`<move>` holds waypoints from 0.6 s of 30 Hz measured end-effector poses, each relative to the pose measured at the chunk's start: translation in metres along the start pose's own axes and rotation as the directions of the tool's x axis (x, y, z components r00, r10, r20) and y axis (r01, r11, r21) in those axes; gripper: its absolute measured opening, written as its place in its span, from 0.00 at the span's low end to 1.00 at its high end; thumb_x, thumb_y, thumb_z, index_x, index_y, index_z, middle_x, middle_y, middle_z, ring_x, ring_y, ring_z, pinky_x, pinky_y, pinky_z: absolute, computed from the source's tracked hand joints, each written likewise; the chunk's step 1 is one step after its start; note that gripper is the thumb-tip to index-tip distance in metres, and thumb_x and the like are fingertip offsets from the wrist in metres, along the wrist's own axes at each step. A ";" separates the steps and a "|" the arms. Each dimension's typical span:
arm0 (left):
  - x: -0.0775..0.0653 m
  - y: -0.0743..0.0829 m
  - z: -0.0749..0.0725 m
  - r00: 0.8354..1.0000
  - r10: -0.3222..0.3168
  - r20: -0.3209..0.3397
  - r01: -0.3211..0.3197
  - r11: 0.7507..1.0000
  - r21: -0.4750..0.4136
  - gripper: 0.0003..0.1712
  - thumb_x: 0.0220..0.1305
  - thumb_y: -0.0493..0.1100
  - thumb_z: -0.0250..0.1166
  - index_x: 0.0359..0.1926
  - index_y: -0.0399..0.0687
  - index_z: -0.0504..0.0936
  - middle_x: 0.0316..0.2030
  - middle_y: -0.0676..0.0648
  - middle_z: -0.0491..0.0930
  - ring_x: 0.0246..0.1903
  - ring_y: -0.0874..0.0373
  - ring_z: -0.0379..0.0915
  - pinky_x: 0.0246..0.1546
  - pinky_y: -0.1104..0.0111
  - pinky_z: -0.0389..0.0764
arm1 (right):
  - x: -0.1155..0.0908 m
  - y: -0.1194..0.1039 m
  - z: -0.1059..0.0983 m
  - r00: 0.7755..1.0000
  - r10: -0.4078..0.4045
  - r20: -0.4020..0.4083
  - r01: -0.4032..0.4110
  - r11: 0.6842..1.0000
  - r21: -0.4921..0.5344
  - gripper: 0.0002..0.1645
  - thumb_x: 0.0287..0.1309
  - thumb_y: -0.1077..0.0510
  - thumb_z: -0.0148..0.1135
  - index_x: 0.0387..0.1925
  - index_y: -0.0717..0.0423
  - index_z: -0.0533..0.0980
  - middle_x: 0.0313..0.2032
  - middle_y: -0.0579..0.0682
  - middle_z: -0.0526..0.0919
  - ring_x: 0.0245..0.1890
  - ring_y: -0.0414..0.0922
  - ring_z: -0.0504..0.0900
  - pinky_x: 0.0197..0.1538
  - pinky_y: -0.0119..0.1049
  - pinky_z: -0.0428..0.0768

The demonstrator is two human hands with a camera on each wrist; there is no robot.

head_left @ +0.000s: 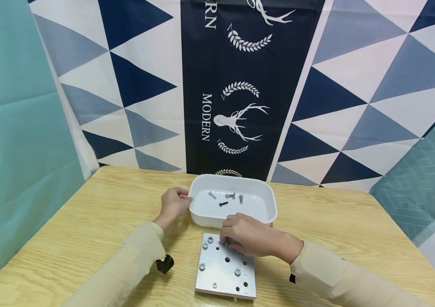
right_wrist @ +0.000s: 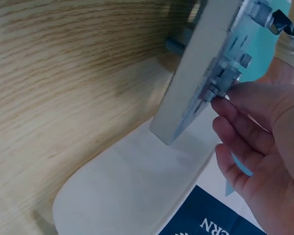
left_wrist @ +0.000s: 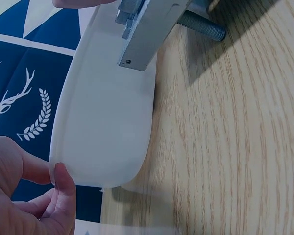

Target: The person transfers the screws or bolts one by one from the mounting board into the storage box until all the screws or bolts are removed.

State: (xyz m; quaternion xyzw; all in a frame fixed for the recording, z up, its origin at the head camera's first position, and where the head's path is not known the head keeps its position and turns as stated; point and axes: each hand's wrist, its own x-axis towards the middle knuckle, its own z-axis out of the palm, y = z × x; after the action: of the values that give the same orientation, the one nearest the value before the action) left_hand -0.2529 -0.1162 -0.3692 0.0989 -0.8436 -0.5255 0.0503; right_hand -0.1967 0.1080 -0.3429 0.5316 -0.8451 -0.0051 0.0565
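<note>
My left hand (head_left: pixel 175 204) pinches the left end of the white plastic tray's rim (left_wrist: pixel 56 147), thumb and forefinger on either side. Over the far edge of a silver metal plate (head_left: pixel 225 273), my right hand (head_left: pixel 247 234) bends down. Its thumb and forefinger (right_wrist: pixel 225 104) pinch a small socket-head bolt (right_wrist: pixel 220 90) at the plate's face; the bolt's shank is hidden. Several other socket-head bolts (head_left: pixel 237 271) sit in the plate, among open holes. A threaded end (left_wrist: pixel 206 27) sticks out beneath it, and the plate stands raised off the table.
Inside the tray (head_left: pixel 236 219) lie several loose bolts (head_left: pixel 229 196), one of them black (head_left: pixel 223 204). The tray stands behind the plate on a wood-grain table (head_left: pixel 317 213). A patterned curtain (head_left: pixel 240 85) hangs along the back edge, with teal cloth (head_left: pixel 18 149) at the left.
</note>
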 end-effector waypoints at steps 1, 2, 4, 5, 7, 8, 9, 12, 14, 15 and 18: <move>0.000 0.000 0.000 1.000 -0.001 0.001 0.001 1.000 -0.002 0.13 0.59 0.34 0.64 0.45 0.33 0.81 0.36 0.39 0.81 0.33 0.55 0.77 0.28 0.75 0.79 | 0.001 0.000 0.001 1.000 -0.003 -0.005 0.003 1.000 0.002 0.07 0.53 0.58 0.69 0.36 0.46 0.81 0.35 0.39 0.83 0.39 0.35 0.78 0.49 0.29 0.79; 0.000 0.000 -0.001 1.000 -0.001 0.001 0.001 1.000 -0.004 0.13 0.59 0.34 0.64 0.45 0.33 0.81 0.37 0.39 0.81 0.34 0.54 0.77 0.28 0.75 0.79 | 0.001 0.000 0.001 1.000 -0.006 -0.009 0.006 1.000 0.003 0.07 0.54 0.58 0.69 0.36 0.47 0.81 0.35 0.39 0.83 0.39 0.35 0.78 0.49 0.29 0.80; 0.000 0.000 -0.001 1.000 -0.003 0.003 0.003 1.000 -0.006 0.13 0.59 0.34 0.64 0.45 0.33 0.81 0.37 0.39 0.81 0.34 0.54 0.77 0.29 0.75 0.80 | 0.002 0.000 0.002 1.000 -0.010 -0.015 0.010 1.000 0.001 0.07 0.54 0.58 0.68 0.36 0.47 0.81 0.34 0.39 0.83 0.38 0.35 0.78 0.49 0.29 0.80; 0.001 0.000 -0.001 1.000 -0.004 0.004 0.004 1.000 -0.007 0.13 0.59 0.34 0.64 0.45 0.33 0.81 0.37 0.39 0.81 0.34 0.55 0.77 0.29 0.75 0.80 | 0.002 0.000 0.002 1.000 -0.011 -0.015 0.011 1.000 0.000 0.07 0.53 0.58 0.68 0.36 0.47 0.81 0.34 0.39 0.83 0.38 0.35 0.78 0.48 0.29 0.80; 0.001 0.001 -0.001 1.000 -0.007 0.006 0.007 1.000 -0.009 0.13 0.59 0.34 0.64 0.45 0.33 0.81 0.37 0.39 0.81 0.34 0.55 0.77 0.29 0.75 0.80 | 0.003 0.000 0.002 1.000 -0.010 -0.013 0.010 1.000 -0.001 0.07 0.53 0.58 0.68 0.35 0.47 0.81 0.34 0.39 0.83 0.38 0.35 0.78 0.49 0.29 0.80; 0.001 0.001 -0.001 1.000 -0.008 0.005 0.008 1.000 -0.009 0.13 0.59 0.34 0.64 0.45 0.33 0.81 0.37 0.39 0.81 0.34 0.55 0.77 0.29 0.75 0.80 | 0.003 0.000 0.002 1.000 -0.010 -0.011 0.010 1.000 -0.002 0.07 0.53 0.58 0.68 0.35 0.47 0.81 0.34 0.39 0.83 0.38 0.34 0.78 0.49 0.29 0.80; 0.001 0.001 -0.001 1.000 -0.009 0.005 0.009 1.000 -0.009 0.13 0.59 0.34 0.64 0.45 0.33 0.81 0.37 0.39 0.81 0.33 0.55 0.77 0.29 0.75 0.80 | 0.003 -0.001 0.001 1.000 -0.008 -0.007 0.008 1.000 -0.002 0.07 0.53 0.58 0.68 0.36 0.47 0.81 0.34 0.39 0.83 0.38 0.34 0.78 0.49 0.29 0.80; 0.000 0.000 -0.001 1.000 -0.010 0.005 0.010 1.000 -0.011 0.12 0.58 0.34 0.64 0.44 0.33 0.81 0.36 0.39 0.81 0.33 0.55 0.76 0.28 0.75 0.80 | 0.003 -0.001 0.001 1.000 -0.001 0.002 0.001 1.000 -0.012 0.07 0.54 0.58 0.68 0.36 0.47 0.81 0.34 0.39 0.83 0.38 0.35 0.78 0.48 0.29 0.80; 0.000 0.000 -0.001 1.000 -0.010 0.005 0.010 1.000 -0.015 0.12 0.58 0.34 0.64 0.44 0.33 0.81 0.36 0.39 0.81 0.33 0.55 0.76 0.28 0.75 0.80 | 0.003 -0.002 0.001 1.000 0.003 0.004 -0.003 1.000 -0.020 0.06 0.54 0.58 0.68 0.35 0.46 0.81 0.34 0.39 0.83 0.38 0.35 0.78 0.48 0.29 0.79; 0.000 0.000 -0.001 1.000 -0.009 0.006 0.009 1.000 -0.016 0.12 0.58 0.34 0.64 0.44 0.33 0.81 0.36 0.39 0.81 0.33 0.55 0.76 0.28 0.75 0.80 | 0.003 -0.002 0.001 1.000 0.005 0.002 -0.005 1.000 -0.024 0.06 0.54 0.58 0.68 0.35 0.46 0.81 0.34 0.38 0.83 0.38 0.35 0.78 0.48 0.30 0.79; -0.001 0.000 -0.001 1.000 -0.007 0.008 0.007 1.000 -0.019 0.12 0.59 0.33 0.64 0.44 0.33 0.81 0.36 0.39 0.80 0.33 0.55 0.76 0.28 0.74 0.80 | 0.003 -0.002 0.001 1.000 0.010 -0.005 -0.010 0.999 -0.031 0.06 0.54 0.58 0.68 0.35 0.46 0.81 0.34 0.38 0.83 0.38 0.35 0.77 0.48 0.30 0.79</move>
State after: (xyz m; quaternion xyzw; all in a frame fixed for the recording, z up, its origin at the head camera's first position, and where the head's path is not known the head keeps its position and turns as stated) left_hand -0.2518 -0.1170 -0.3691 0.0994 -0.8383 -0.5341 0.0460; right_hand -0.1962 0.1046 -0.3437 0.5263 -0.8475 -0.0165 0.0666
